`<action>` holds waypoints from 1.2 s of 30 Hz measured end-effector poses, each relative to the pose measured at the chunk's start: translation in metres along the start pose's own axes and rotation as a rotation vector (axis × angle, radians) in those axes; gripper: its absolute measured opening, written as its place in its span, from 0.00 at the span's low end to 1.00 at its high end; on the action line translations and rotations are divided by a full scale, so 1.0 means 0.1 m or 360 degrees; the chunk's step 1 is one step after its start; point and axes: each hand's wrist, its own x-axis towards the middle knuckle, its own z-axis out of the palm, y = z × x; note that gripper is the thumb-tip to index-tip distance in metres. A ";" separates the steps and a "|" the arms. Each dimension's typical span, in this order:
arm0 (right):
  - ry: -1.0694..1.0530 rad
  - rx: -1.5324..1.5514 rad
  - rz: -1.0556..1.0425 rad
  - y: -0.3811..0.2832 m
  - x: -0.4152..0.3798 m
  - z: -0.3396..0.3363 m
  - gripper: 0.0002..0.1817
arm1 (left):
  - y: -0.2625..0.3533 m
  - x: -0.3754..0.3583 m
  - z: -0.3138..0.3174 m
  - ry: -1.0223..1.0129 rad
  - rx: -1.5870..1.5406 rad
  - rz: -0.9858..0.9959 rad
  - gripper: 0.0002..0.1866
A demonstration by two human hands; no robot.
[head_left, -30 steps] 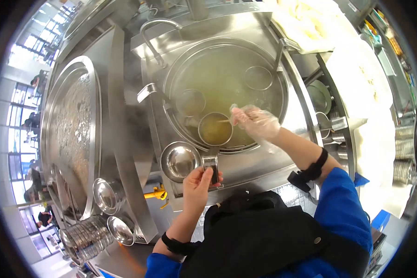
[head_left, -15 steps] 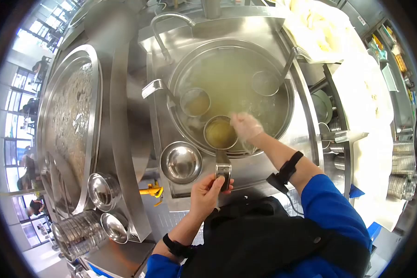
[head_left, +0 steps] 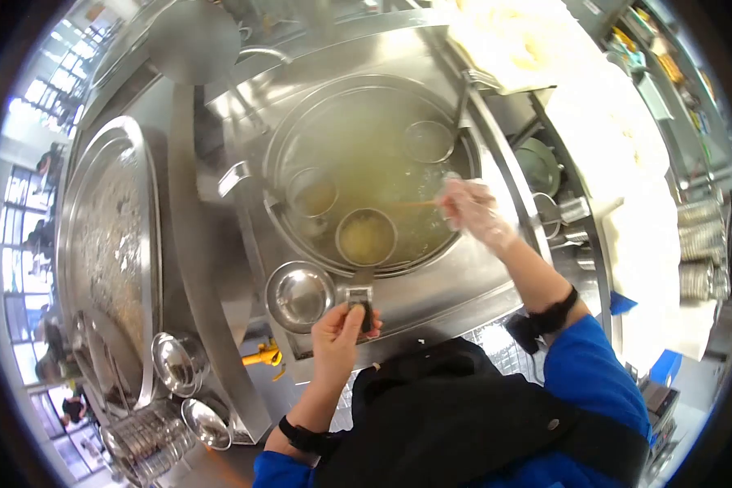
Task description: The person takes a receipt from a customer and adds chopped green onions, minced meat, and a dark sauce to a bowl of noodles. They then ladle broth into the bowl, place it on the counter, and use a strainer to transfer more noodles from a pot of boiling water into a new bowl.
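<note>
My left hand (head_left: pixel 337 332) is closed around the handle of a noodle strainer (head_left: pixel 367 238). Its round basket holds pale yellow noodles and sits at the near edge of a large round pot (head_left: pixel 358 79) of cloudy, steaming water. In a clear plastic glove, my right hand (head_left: pixel 476 213) is above the pot's right side, fingers closed on chopsticks (head_left: pixel 417 203), which show as a thin brown line pointing left. A second strainer (head_left: pixel 312 193) hangs in the water at left with something yellowish inside. Another strainer (head_left: pixel 429 141) hangs at the far right.
A steel bowl (head_left: pixel 300 296) stands on the counter left of the strainer handle. Further left is a wide pan (head_left: pixel 142 244) of bubbling liquid. Stacked steel bowls (head_left: pixel 150 439) are at lower left. A yellow valve handle (head_left: pixel 262 355) sticks out below the counter. Steam blurs the far side.
My right hand has moved right, away from the strainer basket, and the chopsticks now show. My left hand still grips the handle. The whole view has shifted and tilted somewhat.
</note>
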 end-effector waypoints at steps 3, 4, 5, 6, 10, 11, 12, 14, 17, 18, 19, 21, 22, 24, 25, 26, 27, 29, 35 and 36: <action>0.0400 -0.0813 -0.0707 -0.14 -0.75 -0.55 0.17 | -0.02 0.00 -0.04 -0.0079 -0.0078 0.0027 0.11; 0.0370 -0.1091 -0.0827 0.04 -0.87 -0.70 0.14 | -0.05 0.00 -0.05 -0.0113 -0.0100 0.0048 0.11; 0.0407 -0.1524 -0.0880 0.13 -1.07 -0.71 0.09 | -0.08 0.00 -0.06 -0.0137 -0.0121 0.0070 0.11; 0.0475 -0.1761 -0.0998 0.43 -1.08 -0.76 0.05 | -0.10 0.00 -0.06 -0.0149 -0.0138 0.0091 0.10; 0.0107 -0.2228 -0.0395 1.22 -1.11 -0.87 0.18 | -0.13 -0.06 -0.07 -0.0244 -0.0097 0.0082 0.08; 0.0123 -0.2239 -0.0425 1.34 -1.09 -0.88 0.24 | -0.15 -0.08 -0.07 -0.0292 -0.0091 0.0091 0.08; 0.0169 -0.2191 -0.0365 1.24 -1.12 -0.81 0.26 | -0.17 -0.10 -0.07 -0.0330 -0.0085 0.0099 0.08; 0.0230 -0.2088 -0.0256 0.92 -1.17 -0.57 0.29 | -0.22 -0.16 -0.10 -0.0443 -0.0060 0.0097 0.10; -0.0415 -0.0806 0.0315 0.78 -1.12 -0.04 0.22 | -0.31 -0.26 -0.11 -0.0677 -0.0041 0.0074 0.14; -0.0747 -0.0278 0.0639 0.66 -1.10 0.16 0.24 | -0.33 -0.30 -0.09 -0.0746 -0.0060 0.0067 0.15; -0.1070 0.0523 0.0867 0.68 -1.15 0.40 0.25 | -0.34 -0.31 -0.08 -0.0818 -0.0082 0.0062 0.17; -0.1167 0.1335 0.1083 0.59 -1.16 0.83 0.28 | -0.47 -0.36 -0.17 -0.0965 -0.0062 0.0003 0.19; -0.0979 0.1325 0.1093 0.44 -1.12 1.01 0.27 | -0.52 -0.41 -0.22 -0.1032 -0.0052 -0.0033 0.20; -0.1015 0.1294 0.0981 0.51 -1.03 1.20 0.23 | -0.65 -0.49 -0.36 -0.1065 0.0065 -0.0070 0.21; -0.1230 0.1271 0.0855 0.78 -0.90 1.28 0.20 | -0.80 -0.49 -0.49 -0.1051 0.0163 -0.0114 0.22; -0.1437 0.1244 0.0724 0.93 -0.85 1.33 0.17 | -0.92 -0.48 -0.61 -0.1042 0.0258 -0.0156 0.22; -0.1015 0.0920 0.0722 0.82 -0.98 1.32 0.08 | -0.97 -0.46 -0.70 -0.0866 0.0171 -0.0223 0.22; -0.0860 0.1166 0.0998 0.83 -1.02 1.18 0.06 | -1.03 -0.44 -0.94 -0.0517 0.0000 -0.0355 0.21; -0.0607 0.1073 0.0980 0.48 -1.32 0.79 0.10 | -1.23 -0.09 -1.43 0.0512 -0.0793 -0.0368 0.16; -0.0532 0.0920 0.0912 0.38 -1.36 0.73 0.11 | -1.25 0.00 -1.44 0.0509 -0.0812 -0.0334 0.18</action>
